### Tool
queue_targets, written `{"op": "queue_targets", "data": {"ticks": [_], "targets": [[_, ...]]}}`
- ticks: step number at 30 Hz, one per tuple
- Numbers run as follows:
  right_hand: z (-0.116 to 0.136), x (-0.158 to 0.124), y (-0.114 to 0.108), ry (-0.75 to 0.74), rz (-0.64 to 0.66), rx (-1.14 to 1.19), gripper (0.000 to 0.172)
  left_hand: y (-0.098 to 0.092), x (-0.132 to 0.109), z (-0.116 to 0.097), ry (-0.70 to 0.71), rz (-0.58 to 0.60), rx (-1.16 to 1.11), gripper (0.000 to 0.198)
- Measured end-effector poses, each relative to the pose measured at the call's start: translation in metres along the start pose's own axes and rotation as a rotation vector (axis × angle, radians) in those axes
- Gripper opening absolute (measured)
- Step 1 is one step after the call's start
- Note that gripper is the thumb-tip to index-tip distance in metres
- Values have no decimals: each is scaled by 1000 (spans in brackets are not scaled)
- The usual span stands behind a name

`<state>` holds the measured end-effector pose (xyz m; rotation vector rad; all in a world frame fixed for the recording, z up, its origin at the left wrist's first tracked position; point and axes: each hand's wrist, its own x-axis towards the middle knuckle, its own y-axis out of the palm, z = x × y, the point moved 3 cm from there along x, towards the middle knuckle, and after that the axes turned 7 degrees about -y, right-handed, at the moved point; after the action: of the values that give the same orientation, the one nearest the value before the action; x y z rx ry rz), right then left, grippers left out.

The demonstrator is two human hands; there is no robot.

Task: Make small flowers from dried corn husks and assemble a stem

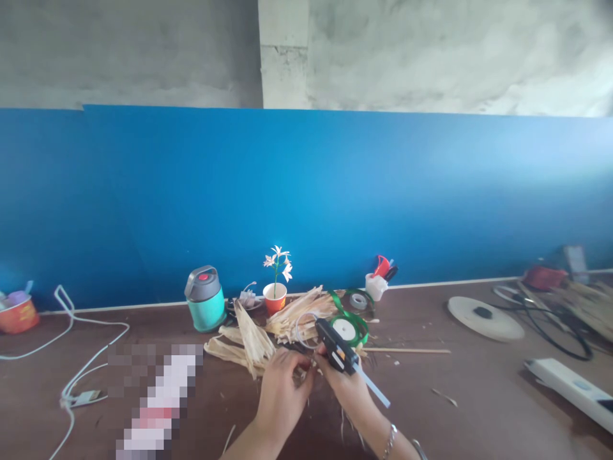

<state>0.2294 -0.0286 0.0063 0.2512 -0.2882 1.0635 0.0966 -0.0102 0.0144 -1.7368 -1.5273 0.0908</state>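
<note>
My left hand (286,386) is closed in a pinch, its thumb and fingers on a small pale piece (314,363) too tiny to name. Close beside it, my right hand (345,383) is closed around a black hot glue gun (336,345), with a translucent glue stick (373,386) projecting back over the wrist. The right fingertips meet the left ones near the pale piece; the gun's grip is mostly hidden. Just beyond both hands lie dried corn husks (253,342) and a green ribbon spool (345,330).
A paper cup (275,299) holds a white-flowered stem. Left of it stands a teal flask (207,310). A thin stick (407,350), a white tool cup (376,287), a round lid (484,318) and a white power strip (569,390) are rightward. A white cable (98,348) lies left.
</note>
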Motion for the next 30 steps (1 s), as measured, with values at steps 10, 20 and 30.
{"op": "queue_targets", "data": {"ticks": [10,20,30], "targets": [[-8,0,-5,-73,-47,24,23,2,-2,1,89,-35,39,15],[-15,5,-13,-15,-20,-64,26,7,5,11,-161,72,-184,15],[-5,4,-13,6,-62,-60,32,13,7,16,-301,145,-322,15]]}}
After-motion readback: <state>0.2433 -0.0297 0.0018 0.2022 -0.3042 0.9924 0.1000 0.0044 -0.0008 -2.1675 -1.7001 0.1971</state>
